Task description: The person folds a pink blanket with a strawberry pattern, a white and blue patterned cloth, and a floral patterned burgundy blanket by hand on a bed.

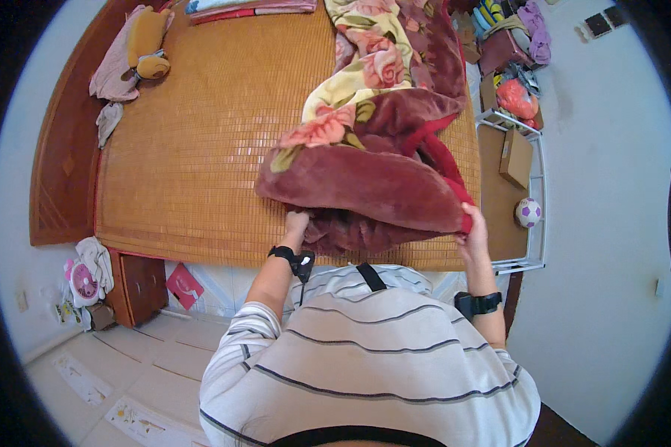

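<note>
A thick maroon plush blanket [363, 176] with pink roses on cream lies in a long strip over the right part of a bamboo sleeping mat [201, 167]. Its near end is bunched and folded at the bed's front edge. My left hand [297, 223] grips the underside at the left of the fold, its fingertips partly hidden in the plush. At the right corner, my right hand [472, 226] is closed on the blanket's red edging. Between the hands the upper layer bulges above a crumpled lower layer.
Left on the bed are a yellow plush toy [148, 42] and a pink cloth [117, 67] by the wooden headboard [67, 162]. Folded bedding [251, 10] lies at the far edge. A white-framed rack [538, 195] on the right holds a cardboard box [516, 159] and a ball [528, 213].
</note>
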`<action>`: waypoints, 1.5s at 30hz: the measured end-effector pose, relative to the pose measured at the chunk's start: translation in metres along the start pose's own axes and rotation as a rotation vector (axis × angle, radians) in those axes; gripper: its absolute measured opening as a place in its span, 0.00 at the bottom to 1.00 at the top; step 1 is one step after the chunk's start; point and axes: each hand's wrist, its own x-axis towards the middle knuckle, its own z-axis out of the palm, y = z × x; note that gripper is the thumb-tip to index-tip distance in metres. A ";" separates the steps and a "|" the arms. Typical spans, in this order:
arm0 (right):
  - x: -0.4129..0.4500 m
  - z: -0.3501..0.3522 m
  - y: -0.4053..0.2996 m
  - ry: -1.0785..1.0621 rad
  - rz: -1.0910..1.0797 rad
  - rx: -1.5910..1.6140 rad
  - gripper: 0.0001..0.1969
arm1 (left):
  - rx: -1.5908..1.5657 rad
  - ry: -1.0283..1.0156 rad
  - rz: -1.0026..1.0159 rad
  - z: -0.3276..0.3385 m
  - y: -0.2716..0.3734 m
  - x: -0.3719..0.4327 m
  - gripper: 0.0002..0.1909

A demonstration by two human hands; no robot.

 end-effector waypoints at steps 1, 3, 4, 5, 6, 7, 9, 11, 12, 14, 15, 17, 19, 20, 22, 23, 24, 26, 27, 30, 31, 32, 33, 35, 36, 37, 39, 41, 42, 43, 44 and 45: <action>-0.004 -0.001 -0.014 0.052 -0.020 0.038 0.11 | 0.021 0.146 0.262 -0.005 -0.002 0.013 0.21; 0.012 -0.033 -0.025 0.020 -0.026 0.061 0.10 | -0.017 0.172 0.311 -0.049 0.003 0.054 0.21; 0.018 -0.058 -0.023 0.071 -0.051 0.133 0.09 | 0.284 0.290 0.253 -0.055 0.054 0.044 0.19; 0.024 -0.053 -0.028 0.006 -0.056 0.178 0.09 | 0.173 0.501 0.249 -0.109 0.037 0.078 0.16; 0.030 -0.073 -0.029 0.082 -0.064 0.236 0.09 | 0.205 0.570 0.327 -0.135 0.058 0.082 0.14; 0.032 -0.084 -0.035 0.162 -0.053 0.308 0.08 | 0.241 0.658 0.401 -0.168 0.082 0.080 0.12; 0.061 -0.140 -0.042 0.287 -0.178 0.387 0.06 | 0.158 0.735 0.593 -0.216 0.148 0.049 0.09; 0.072 -0.165 -0.081 0.159 -0.236 0.439 0.09 | 0.271 1.067 1.091 -0.284 0.200 0.029 0.05; 0.071 -0.183 -0.098 0.114 -0.282 0.458 0.11 | 0.183 0.965 1.162 -0.279 0.230 0.001 0.05; 0.053 -0.206 -0.139 0.084 -0.388 0.471 0.13 | -0.002 0.760 1.282 -0.274 0.295 -0.066 0.05; 0.037 -0.205 -0.153 0.100 -0.430 0.455 0.14 | 0.022 0.685 1.286 -0.277 0.303 -0.099 0.06; 0.009 -0.203 -0.166 0.135 -0.493 0.434 0.17 | 0.237 0.753 1.244 -0.303 0.281 -0.129 0.12; -0.022 -0.209 -0.149 0.210 -0.499 0.425 0.19 | 0.358 0.532 1.289 -0.263 0.263 -0.169 0.17; -0.036 -0.211 -0.140 0.254 -0.486 0.425 0.20 | 0.290 0.411 1.102 -0.263 0.225 -0.152 0.19; -0.038 -0.223 -0.098 0.342 -0.370 0.471 0.21 | 0.605 0.178 0.697 -0.234 0.169 -0.151 0.17; -0.033 -0.228 -0.079 0.384 -0.290 0.500 0.21 | 0.622 0.072 0.569 -0.221 0.137 -0.149 0.15; -0.020 -0.248 -0.050 0.465 -0.245 0.501 0.17 | 0.737 0.075 0.455 -0.204 0.108 -0.146 0.15; 0.009 -0.299 0.013 0.533 -0.088 0.452 0.12 | 0.725 -0.033 0.401 -0.206 -0.006 -0.098 0.14; 0.016 -0.292 0.041 0.469 -0.126 0.431 0.12 | 0.763 -0.023 0.361 -0.202 -0.044 -0.084 0.14; -0.002 -0.223 0.065 0.316 0.058 0.113 0.09 | 0.752 -0.133 -0.091 -0.168 -0.060 -0.090 0.15; 0.012 -0.238 0.093 0.276 0.051 0.044 0.09 | 0.899 -0.203 -0.074 -0.153 -0.053 -0.089 0.15; 0.012 -0.224 0.098 0.361 0.086 0.041 0.09 | 1.044 -0.254 -0.072 -0.145 -0.050 -0.090 0.15; 0.009 -0.209 0.101 0.447 0.118 0.037 0.08 | 1.045 -0.254 -0.070 -0.140 -0.048 -0.093 0.15; 0.010 -0.229 0.105 0.344 0.111 0.066 0.08 | 1.279 -0.203 0.145 -0.130 -0.045 -0.096 0.14; 0.011 -0.234 0.106 0.235 0.106 0.089 0.07 | 1.496 -0.233 0.129 -0.128 -0.045 -0.097 0.25; 0.006 -0.231 0.105 0.242 0.106 0.092 0.07 | 1.500 -0.239 0.133 -0.122 -0.043 -0.099 0.25; -0.006 -0.226 0.100 0.313 0.149 0.007 0.07 | 1.405 -0.209 0.220 -0.107 -0.038 -0.108 0.38; -0.014 -0.219 0.100 0.266 0.140 0.021 0.08 | 1.357 -0.157 0.286 -0.096 -0.056 -0.109 0.50; -0.017 -0.216 0.102 0.216 0.134 0.031 0.08 | 1.338 -0.132 0.317 -0.095 -0.075 -0.105 0.51; -0.020 -0.213 0.105 0.223 0.131 0.034 0.08 | 1.304 -0.186 0.246 -0.096 -0.084 -0.100 0.41; -0.021 -0.204 0.107 0.236 0.210 -0.016 0.09 | 1.220 -0.164 0.220 -0.106 -0.110 -0.089 0.34; -0.023 -0.197 0.107 0.256 0.283 -0.065 0.10 | 1.135 -0.149 0.204 -0.112 -0.128 -0.074 0.27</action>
